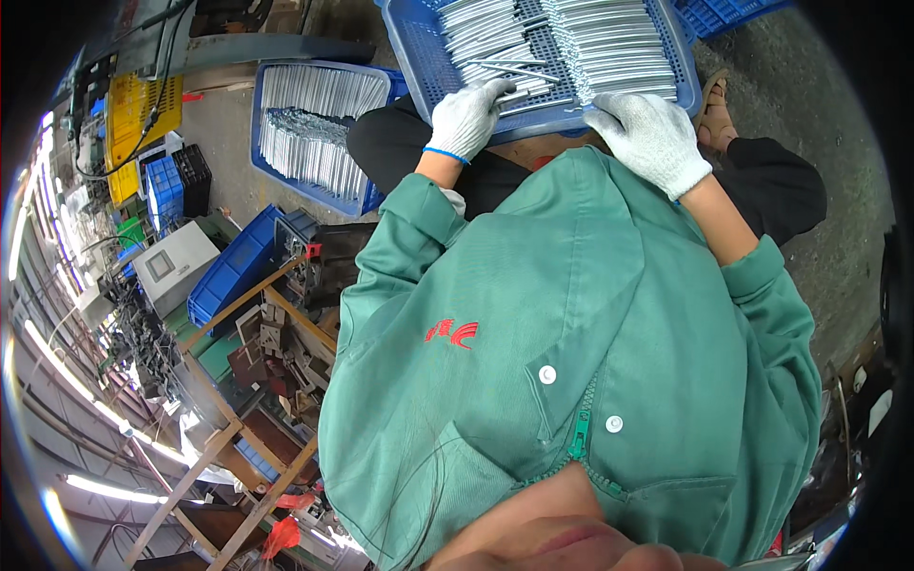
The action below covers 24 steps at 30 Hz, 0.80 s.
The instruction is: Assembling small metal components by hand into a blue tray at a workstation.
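Green jacket (581,285) nearest the camera, filling the lower middle, my own torso seen from above. Now left to right. Blue side basket (396,88) on the floor (221,124), off past my left knee, packed with thin metal rods; neither hand is at it. Next, blue front basket (417,59), straight ahead of me, just beyond both hands. Left pile (484,33) of metal rods inside it: long axes run roughly crosswise, left to right, slightly tilted, the stack stretching away from me. Left hand (466,119), white-gloved, at the near left edge of the basket, fingers bent in, thumb close to them; a short rod end (514,96) shows right at the fingertips. Looks pinched, but can't tell for sure whether it's gripped or only touched. Loose rods (519,69) lie just beyond that hand, crosswise over the gap between the piles, so the left is the nearer hand for them. Right pile (619,52), neater, rods crosswise too, ahead of the right hand, which is the nearer one there. Right hand (652,138), also gloved, rests over the near right rim, fingers loosely bent, thumb a bit apart; no rod seen in it, underside hidden. Key relation: rods ahead of both hands, lying across my reach rather than along it.
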Available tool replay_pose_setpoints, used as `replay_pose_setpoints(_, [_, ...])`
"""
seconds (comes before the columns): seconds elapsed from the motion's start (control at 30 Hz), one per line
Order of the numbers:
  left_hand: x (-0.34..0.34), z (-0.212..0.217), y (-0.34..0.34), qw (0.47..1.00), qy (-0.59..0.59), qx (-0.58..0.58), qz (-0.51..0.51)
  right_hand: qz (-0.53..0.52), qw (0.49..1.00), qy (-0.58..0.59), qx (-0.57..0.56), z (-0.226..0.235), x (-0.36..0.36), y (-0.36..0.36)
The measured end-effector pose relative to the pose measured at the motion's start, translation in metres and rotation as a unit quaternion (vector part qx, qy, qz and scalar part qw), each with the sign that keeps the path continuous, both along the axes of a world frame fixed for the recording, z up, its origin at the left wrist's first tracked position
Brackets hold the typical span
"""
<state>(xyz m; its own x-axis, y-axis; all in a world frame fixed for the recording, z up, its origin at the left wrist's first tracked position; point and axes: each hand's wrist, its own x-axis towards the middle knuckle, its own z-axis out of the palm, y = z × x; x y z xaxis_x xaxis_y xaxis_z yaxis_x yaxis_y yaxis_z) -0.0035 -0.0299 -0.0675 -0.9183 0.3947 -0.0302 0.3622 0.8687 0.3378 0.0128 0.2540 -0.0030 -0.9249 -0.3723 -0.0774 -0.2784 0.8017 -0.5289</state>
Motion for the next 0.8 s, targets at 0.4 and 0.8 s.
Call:
replay_pose_setpoints(0.4, [0.005,0.045,0.012,0.976,-0.001,0.204,-0.071,0.011,0.994,0.085,-0.061,0.021,0.003,-0.001])
replay_pose_setpoints(0.8, [0.011,0.065,0.033,0.971,0.067,0.22,-0.07,0.02,0.996,0.09,-0.011,0.022,0.004,-0.001])
